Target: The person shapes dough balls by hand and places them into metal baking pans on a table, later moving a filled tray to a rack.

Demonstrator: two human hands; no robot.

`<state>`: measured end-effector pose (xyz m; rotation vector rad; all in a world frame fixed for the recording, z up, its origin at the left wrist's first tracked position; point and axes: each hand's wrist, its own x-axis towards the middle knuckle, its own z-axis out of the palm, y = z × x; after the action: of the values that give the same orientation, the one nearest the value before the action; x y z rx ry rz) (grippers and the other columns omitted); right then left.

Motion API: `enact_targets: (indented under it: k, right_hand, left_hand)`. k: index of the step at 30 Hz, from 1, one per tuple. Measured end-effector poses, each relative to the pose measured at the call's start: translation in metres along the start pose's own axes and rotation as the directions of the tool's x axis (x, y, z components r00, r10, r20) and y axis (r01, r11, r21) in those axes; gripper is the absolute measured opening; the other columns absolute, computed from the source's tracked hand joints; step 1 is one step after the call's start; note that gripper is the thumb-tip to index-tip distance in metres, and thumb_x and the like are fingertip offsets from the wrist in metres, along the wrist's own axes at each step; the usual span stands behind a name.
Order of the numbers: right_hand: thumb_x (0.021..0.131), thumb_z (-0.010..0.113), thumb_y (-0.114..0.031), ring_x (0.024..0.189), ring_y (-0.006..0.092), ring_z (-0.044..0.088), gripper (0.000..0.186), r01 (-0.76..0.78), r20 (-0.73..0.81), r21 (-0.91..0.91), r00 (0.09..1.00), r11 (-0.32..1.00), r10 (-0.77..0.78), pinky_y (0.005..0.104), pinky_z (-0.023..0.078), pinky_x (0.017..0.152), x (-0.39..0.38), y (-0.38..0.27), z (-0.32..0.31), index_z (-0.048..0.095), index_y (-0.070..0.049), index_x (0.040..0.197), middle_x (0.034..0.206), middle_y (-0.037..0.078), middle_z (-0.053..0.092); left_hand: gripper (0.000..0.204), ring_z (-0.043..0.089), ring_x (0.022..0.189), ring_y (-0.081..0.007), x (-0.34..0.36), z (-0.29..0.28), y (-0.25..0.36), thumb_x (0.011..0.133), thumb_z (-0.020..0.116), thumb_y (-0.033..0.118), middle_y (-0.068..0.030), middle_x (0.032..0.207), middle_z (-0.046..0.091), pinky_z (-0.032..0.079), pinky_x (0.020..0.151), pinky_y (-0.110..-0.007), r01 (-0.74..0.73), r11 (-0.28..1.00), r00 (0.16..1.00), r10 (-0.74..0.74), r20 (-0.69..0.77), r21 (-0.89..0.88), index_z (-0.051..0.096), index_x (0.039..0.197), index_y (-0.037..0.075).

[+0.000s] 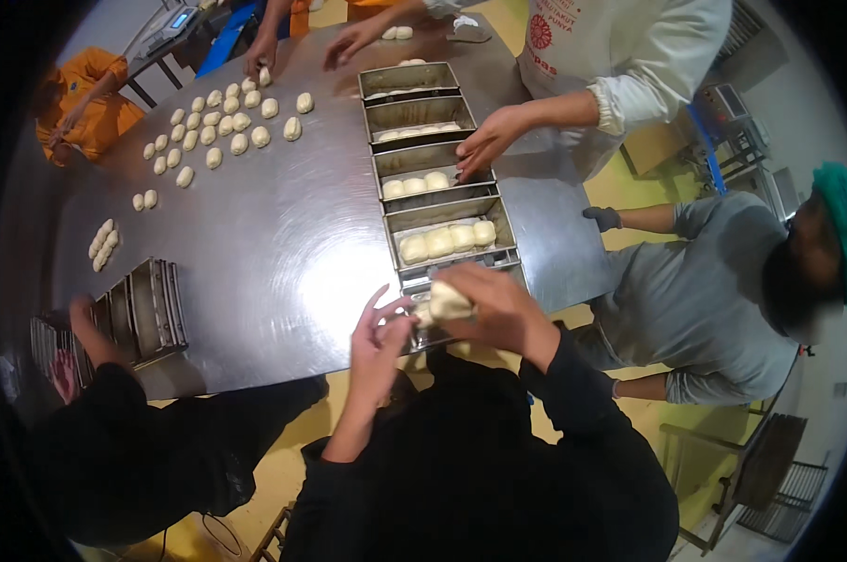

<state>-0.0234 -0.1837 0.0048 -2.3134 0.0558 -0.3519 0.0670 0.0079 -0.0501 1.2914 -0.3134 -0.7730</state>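
Dough (449, 300) hangs over the nearest tin (425, 339), at the row's six o'clock end, pinched in the right hand (498, 314); the left hand (377, 342) spreads at its eight o'clock, perhaps to guide. Tins line the table (264, 225), seemingly for easy reach.

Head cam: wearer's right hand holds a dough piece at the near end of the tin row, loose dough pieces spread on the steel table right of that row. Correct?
One error: in the head view, the loose dough pieces on the steel table lie left of the tin row, not right.
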Motion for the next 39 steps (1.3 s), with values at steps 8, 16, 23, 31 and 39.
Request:
enact_targets:
  k: [8, 16, 23, 31, 39]
  right_hand:
    - [0.072, 0.073, -0.021, 0.097, 0.0368, 0.060, 0.045, -0.078, -0.027, -0.191, 0.997, 0.978, 0.074, 0.0420, 0.049, 0.085, 0.102, 0.148, -0.074, 0.062, -0.002, 0.112, 0.106, 0.017, 0.063]
    - [0.068, 0.077, -0.026, 0.084, 0.0332, 0.066, 0.038, 0.134, 0.312, -0.565, 0.948, 0.814, 0.060, 0.0427, 0.053, 0.074, 0.162, 0.204, -0.052, 0.068, -0.010, 0.101, 0.086, 0.011, 0.069]
    - [0.070, 0.073, -0.022, 0.079, 0.0316, 0.067, 0.025, 0.307, 0.529, -0.695, 0.831, 0.650, 0.174, 0.0430, 0.053, 0.067, 0.181, 0.209, -0.036, 0.068, -0.009, 0.090, 0.078, 0.011, 0.068]
    - [0.069, 0.070, -0.011, 0.079, 0.0343, 0.067, 0.014, 0.289, 0.530, -0.645, 0.836, 0.708, 0.141, 0.0437, 0.054, 0.070, 0.179, 0.237, -0.024, 0.066, -0.004, 0.081, 0.078, 0.016, 0.067]
    - [0.069, 0.069, -0.012, 0.081, 0.0311, 0.067, 0.013, 0.270, 0.413, -0.726, 0.907, 0.632, 0.088, 0.0424, 0.053, 0.071, 0.179, 0.207, -0.066, 0.068, -0.005, 0.081, 0.078, 0.013, 0.067]
  left_hand:
    - [0.026, 0.061, 0.091, -0.0124, 0.049, -0.082, -0.054, 0.097, 0.056, 0.011, -0.0089, 0.103, 0.065, 0.048, 0.079, -0.023, -0.054, 0.965, 0.852, 0.178, -0.492, 0.255, 0.053, 0.120, -0.001]
    - [0.014, 0.057, 0.086, -0.0102, 0.048, -0.106, -0.114, 0.096, 0.058, 0.012, -0.0036, 0.095, 0.063, 0.044, 0.076, -0.023, 0.074, 0.889, 0.749, 0.249, -0.614, 0.451, 0.060, 0.104, 0.000]
    - [0.008, 0.057, 0.079, -0.0150, 0.058, -0.094, -0.102, 0.089, 0.054, 0.000, -0.0069, 0.091, 0.062, 0.044, 0.067, -0.025, 0.048, 0.743, 0.727, 0.432, -0.533, 0.668, 0.062, 0.088, 0.002]
    - [0.011, 0.058, 0.081, -0.0189, 0.061, -0.095, -0.104, 0.086, 0.052, -0.003, -0.0083, 0.090, 0.062, 0.046, 0.063, -0.027, 0.014, 0.685, 0.743, 0.481, -0.466, 0.728, 0.061, 0.084, 0.003]
    - [0.010, 0.058, 0.084, -0.0235, 0.064, -0.096, -0.106, 0.084, 0.055, -0.003, -0.0076, 0.088, 0.065, 0.047, 0.069, -0.032, 0.063, 0.616, 0.763, 0.478, -0.436, 0.785, 0.061, 0.081, 0.005]
